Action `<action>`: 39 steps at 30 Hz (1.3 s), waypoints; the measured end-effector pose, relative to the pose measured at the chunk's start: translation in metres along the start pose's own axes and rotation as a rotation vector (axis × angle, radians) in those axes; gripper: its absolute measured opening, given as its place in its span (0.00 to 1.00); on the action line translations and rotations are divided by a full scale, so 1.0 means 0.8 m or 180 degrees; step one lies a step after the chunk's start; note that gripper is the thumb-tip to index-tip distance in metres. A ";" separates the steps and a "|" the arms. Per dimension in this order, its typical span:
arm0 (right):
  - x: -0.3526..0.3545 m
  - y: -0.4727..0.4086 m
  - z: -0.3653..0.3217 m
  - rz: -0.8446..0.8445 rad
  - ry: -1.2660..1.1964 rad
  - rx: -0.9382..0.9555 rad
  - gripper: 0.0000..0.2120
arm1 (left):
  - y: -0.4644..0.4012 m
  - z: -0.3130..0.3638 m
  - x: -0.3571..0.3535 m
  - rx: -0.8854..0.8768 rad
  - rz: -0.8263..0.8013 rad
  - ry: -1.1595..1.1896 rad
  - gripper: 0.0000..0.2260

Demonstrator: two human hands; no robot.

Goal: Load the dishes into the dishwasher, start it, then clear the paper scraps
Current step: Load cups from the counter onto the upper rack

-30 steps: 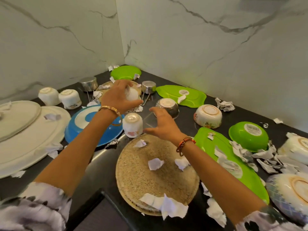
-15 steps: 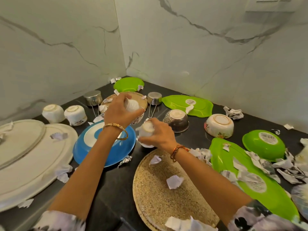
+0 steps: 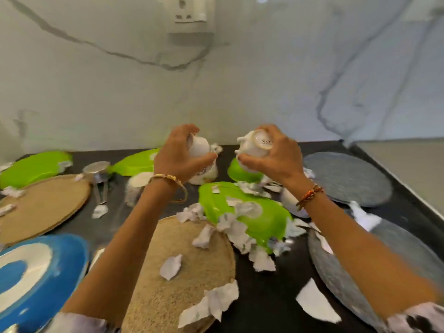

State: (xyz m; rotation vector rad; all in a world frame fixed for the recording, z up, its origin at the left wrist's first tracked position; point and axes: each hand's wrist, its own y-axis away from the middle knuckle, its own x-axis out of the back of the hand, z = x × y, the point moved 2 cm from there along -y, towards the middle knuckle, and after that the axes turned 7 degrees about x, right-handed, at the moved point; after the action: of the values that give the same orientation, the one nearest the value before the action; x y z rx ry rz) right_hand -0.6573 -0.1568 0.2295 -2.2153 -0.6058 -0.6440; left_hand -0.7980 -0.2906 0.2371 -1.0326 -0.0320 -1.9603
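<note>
Two white cups (image 3: 254, 150) tipped sideways, bases toward camera, each hand's fingers (image 3: 249, 162) gripping one.

Single head-worn wide-angle view, looking forward and down across a black countertop (image 3: 276, 296) toward a marble wall (image 3: 240, 87) with a socket (image 3: 188, 13) at top centre. Close range: both forearms enter from the bottom edge, left hand (image 3: 177, 155) and right hand (image 3: 276, 155) mid-frame. Strong motion blur. No second view, so no overlap.
</note>
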 end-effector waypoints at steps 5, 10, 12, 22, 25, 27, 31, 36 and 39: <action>0.112 0.068 0.063 0.0432 0.0404 -0.0643 0.27 | 0.026 0.101 -0.102 -0.0699 -0.0832 0.0265 0.40; 0.215 0.144 0.104 0.0623 0.0784 -0.1077 0.27 | 0.083 0.195 -0.172 -0.1290 -0.1507 0.0002 0.32; 0.262 0.176 0.122 0.0774 0.0941 -0.1221 0.27 | 0.111 0.235 -0.203 -0.1527 -0.1694 0.0022 0.30; 0.500 0.383 0.238 0.1241 0.1599 -0.2177 0.28 | 0.322 0.460 -0.373 -0.2149 -0.2327 0.0505 0.25; 0.554 0.434 0.270 0.1354 0.1616 -0.2473 0.28 | 0.384 0.511 -0.412 -0.2282 -0.2559 0.0585 0.25; 0.583 0.462 0.292 0.1365 0.1600 -0.2669 0.28 | 0.420 0.537 -0.436 -0.2275 -0.2752 0.0597 0.26; 0.606 0.514 0.342 0.1379 0.1436 -0.2932 0.29 | 0.477 0.557 -0.485 -0.2340 -0.3240 0.0389 0.28; 0.602 0.560 0.397 0.1417 0.1191 -0.3403 0.29 | 0.523 0.559 -0.552 -0.2270 -0.3731 -0.0078 0.30; 0.598 0.569 0.428 0.1310 0.1000 -0.3392 0.31 | 0.536 0.557 -0.596 -0.2000 -0.3887 -0.0330 0.32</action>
State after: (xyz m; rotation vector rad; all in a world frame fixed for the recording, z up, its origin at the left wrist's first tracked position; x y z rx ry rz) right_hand 0.0662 -0.0721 0.0777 -2.9413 0.4921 -1.2371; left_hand -0.0802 -0.0416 0.0566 -1.7754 -0.1354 -3.1183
